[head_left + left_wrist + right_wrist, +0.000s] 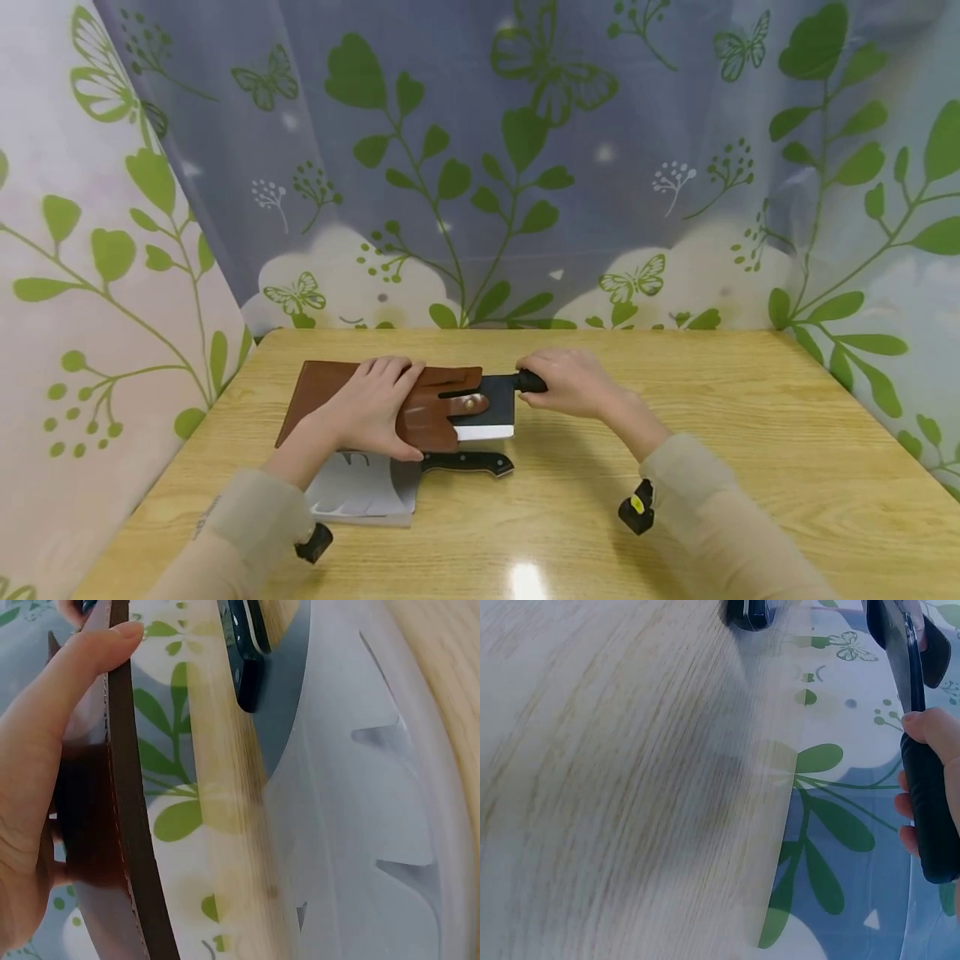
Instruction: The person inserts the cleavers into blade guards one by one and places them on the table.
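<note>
A brown leather sheath is held up over the table in my left hand, thumb along its lower edge and fingers over its top. Part of a cleaver's blade, dark with a bright edge, sticks out of the sheath's right end; the rest is hidden inside. My right hand grips the cleaver's black handle. A strap with a metal snap lies across the sheath's mouth. Below it, a second knife with a black riveted handle lies beside a whitish holder with slits.
The wooden table reaches to a curtain printed with green leaves and butterflies at the back and both sides. Black wrist cameras sit at both cuffs. Light reflects off the table's front.
</note>
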Tool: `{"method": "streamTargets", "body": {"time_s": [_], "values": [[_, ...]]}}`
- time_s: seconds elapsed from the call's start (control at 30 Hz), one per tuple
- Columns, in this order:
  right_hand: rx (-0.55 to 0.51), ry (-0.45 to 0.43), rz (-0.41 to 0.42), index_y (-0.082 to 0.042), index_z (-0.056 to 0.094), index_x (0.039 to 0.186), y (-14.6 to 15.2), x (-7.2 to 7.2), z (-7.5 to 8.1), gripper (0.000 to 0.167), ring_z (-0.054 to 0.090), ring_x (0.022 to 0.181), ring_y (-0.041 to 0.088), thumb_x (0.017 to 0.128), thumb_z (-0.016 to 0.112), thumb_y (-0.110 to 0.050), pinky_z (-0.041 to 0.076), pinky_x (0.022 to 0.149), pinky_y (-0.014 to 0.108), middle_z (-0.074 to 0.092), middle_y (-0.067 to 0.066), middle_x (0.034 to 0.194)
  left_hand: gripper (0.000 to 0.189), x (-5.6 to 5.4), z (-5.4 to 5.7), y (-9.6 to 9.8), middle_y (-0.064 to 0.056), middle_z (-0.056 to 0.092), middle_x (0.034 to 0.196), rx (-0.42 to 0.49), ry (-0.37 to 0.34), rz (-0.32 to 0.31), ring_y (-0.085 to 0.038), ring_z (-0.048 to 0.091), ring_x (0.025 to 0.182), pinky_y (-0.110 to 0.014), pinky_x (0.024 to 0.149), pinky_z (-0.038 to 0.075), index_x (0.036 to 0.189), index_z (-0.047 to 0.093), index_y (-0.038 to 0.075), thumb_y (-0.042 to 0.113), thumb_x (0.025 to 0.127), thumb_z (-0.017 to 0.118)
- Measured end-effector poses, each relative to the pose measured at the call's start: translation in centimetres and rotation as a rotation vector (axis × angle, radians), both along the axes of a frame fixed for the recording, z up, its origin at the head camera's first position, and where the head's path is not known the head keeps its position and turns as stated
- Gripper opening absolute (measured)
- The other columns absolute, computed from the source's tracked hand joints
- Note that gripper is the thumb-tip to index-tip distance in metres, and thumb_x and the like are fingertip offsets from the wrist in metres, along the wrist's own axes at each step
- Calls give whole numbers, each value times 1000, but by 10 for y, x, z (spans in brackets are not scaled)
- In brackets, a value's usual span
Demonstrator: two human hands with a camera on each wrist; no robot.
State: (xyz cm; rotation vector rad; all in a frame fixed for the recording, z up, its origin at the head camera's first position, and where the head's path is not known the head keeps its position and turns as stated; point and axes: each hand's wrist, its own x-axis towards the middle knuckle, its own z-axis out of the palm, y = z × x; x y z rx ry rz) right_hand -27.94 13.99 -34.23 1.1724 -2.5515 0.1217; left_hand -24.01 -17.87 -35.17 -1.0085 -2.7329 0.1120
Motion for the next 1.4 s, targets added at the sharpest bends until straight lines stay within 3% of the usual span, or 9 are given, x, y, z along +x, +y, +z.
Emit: {"method": "streamTargets", "body": {"time_s": [0.23,0.5,0.8,1.07,1.27,1.4], "values": [[13,50,16,-11,66,107,-2,3,2,36,59,66,15,81,70,-34,41,49,26,64,3,97,115,4,-1,2,-18,40,131,1,17,5,-33,38,119,-53,97,30,142,31,0,75,61,62],[-22,-77,-50,-12,67,95,-3,7,4,27,44,52,6,80,69,-35,30,44,23,63,-2,81,115,5,-2,1,-19,39,132,18,7,2,-34,38,119,-54,98,30,143,29,0,74,61,63],[-62,-99,-40,-13,65,97,-10,8,4,28,45,55,6,80,70,-36,32,47,23,62,-4,80,118,6,3,5,-19,37,133,1,21,-10,-34,37,120,-53,98,29,144,27,0,77,61,60],[-75,-298,-44,-10,64,101,-15,8,9,34,48,63,9,81,71,-36,36,53,25,62,0,89,116,5,0,13,-18,38,133,-14,23,-13,-34,38,120,-53,98,29,143,28,0,77,62,59],[-47,-382,-58,-6,61,109,-13,9,15,37,56,76,15,76,73,-18,44,63,30,63,5,98,117,5,-1,16,-19,39,133,-12,24,-20,-34,38,120,-53,98,29,144,28,1,77,61,60],[-26,-433,-62,-5,59,110,-10,11,16,40,55,81,18,72,70,-8,45,67,33,61,7,100,117,5,-3,16,-18,39,133,-23,31,-13,-34,37,120,-53,98,29,144,28,1,78,61,58]]}}
